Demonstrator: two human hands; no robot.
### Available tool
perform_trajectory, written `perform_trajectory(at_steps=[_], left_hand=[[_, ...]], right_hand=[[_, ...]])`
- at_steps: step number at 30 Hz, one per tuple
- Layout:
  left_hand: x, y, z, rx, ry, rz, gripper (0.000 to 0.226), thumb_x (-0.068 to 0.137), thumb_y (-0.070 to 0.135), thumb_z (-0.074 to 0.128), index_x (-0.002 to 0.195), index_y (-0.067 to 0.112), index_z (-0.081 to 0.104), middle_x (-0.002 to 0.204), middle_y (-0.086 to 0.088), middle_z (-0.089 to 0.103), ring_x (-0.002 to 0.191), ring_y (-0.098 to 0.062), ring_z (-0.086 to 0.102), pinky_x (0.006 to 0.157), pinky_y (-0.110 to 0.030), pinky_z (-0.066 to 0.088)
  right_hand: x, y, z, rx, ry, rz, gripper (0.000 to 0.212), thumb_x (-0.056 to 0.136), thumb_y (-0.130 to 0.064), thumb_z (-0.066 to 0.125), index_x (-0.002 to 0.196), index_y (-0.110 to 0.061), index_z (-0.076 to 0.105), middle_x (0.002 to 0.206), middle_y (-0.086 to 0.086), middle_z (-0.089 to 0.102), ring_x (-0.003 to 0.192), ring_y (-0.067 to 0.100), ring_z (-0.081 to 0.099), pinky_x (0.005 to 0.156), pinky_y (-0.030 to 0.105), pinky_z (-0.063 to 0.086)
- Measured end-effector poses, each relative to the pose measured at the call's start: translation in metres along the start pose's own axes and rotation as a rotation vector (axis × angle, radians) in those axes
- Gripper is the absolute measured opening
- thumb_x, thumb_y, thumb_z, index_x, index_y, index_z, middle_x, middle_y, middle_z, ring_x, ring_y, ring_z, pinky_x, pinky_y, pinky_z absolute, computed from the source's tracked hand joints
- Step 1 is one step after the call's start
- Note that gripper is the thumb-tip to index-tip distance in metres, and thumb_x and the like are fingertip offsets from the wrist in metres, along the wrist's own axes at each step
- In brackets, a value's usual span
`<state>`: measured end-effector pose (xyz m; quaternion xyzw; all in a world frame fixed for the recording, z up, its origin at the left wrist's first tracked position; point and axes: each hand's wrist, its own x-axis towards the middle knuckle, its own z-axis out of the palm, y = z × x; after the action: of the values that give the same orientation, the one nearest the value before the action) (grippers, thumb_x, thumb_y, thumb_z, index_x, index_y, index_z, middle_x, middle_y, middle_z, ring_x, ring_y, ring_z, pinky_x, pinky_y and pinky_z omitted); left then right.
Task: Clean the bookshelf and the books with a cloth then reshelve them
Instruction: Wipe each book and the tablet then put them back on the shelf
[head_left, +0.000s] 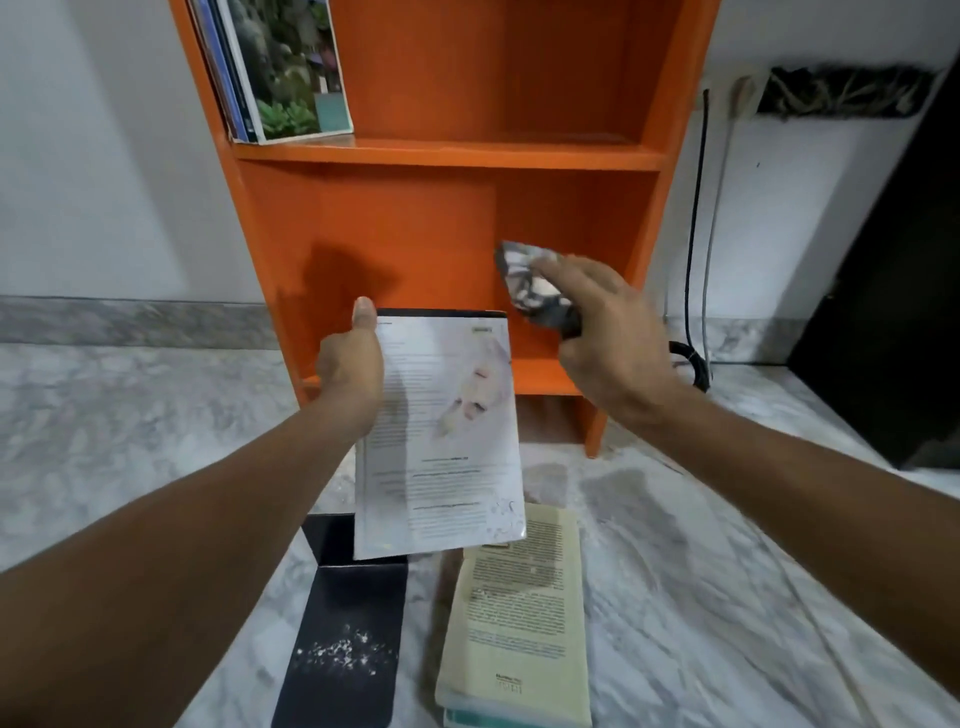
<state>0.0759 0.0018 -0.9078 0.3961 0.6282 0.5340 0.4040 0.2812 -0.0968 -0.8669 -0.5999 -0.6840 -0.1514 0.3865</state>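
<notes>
The left hand (350, 364) holds a white book (452, 441) up by its left edge, with the thumb flat on the cover near the top left corner. The right hand (613, 332) pinches a bunched grey and white cloth (524, 280) just past the book's top right corner, in front of the low shelf of the orange bookshelf (447, 156). Some books (291, 78) lean at the left end of the shelf above, and a black book (348, 623) and a yellow book (519, 613) lie side by side on the floor (727, 571) below the hands.
</notes>
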Motion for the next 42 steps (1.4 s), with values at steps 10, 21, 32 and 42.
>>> perform_trajectory(at_steps=[10,21,32,42], left_hand=[[0.007,0.013,-0.001,-0.105,-0.039,0.037,0.062,0.096,0.059,0.043,0.126,0.007,0.057,0.119,-0.002,0.063,0.106,-0.025,0.058,0.092,-0.032,0.043],[0.005,0.005,-0.012,-0.093,0.124,-0.032,0.083,0.090,0.074,0.025,0.134,0.009,0.052,0.130,-0.011,0.060,0.116,-0.036,0.056,0.106,-0.048,0.041],[0.027,0.016,-0.044,-0.283,0.225,-0.049,0.068,0.102,0.055,0.021,0.139,0.003,0.046,0.140,-0.016,0.051,0.128,-0.032,0.048,0.103,-0.038,0.039],[-0.009,0.036,0.003,-0.298,-0.016,-0.092,0.065,0.096,0.065,0.027,0.092,0.013,0.065,0.087,-0.004,0.068,0.077,-0.024,0.064,0.073,-0.033,0.050]], right_hand=[[-0.174,-0.033,0.050,-0.162,-0.626,-0.776,0.030,0.092,-0.030,0.045,0.115,-0.027,0.063,0.120,0.006,0.066,0.114,0.029,0.062,0.094,0.049,0.052],[0.018,-0.036,-0.023,0.398,0.081,0.125,0.056,0.067,-0.005,0.048,0.111,-0.033,0.068,0.111,-0.010,0.068,0.105,0.017,0.062,0.086,0.043,0.053],[-0.119,0.010,-0.002,0.349,-0.410,0.094,0.045,0.072,0.002,0.059,0.093,-0.036,0.068,0.093,-0.016,0.072,0.087,0.000,0.064,0.075,0.026,0.054],[-0.062,-0.064,0.004,0.834,-0.513,0.583,0.042,0.072,-0.016,0.085,0.109,-0.017,0.065,0.094,-0.009,0.075,0.082,0.004,0.071,0.074,0.027,0.060]])
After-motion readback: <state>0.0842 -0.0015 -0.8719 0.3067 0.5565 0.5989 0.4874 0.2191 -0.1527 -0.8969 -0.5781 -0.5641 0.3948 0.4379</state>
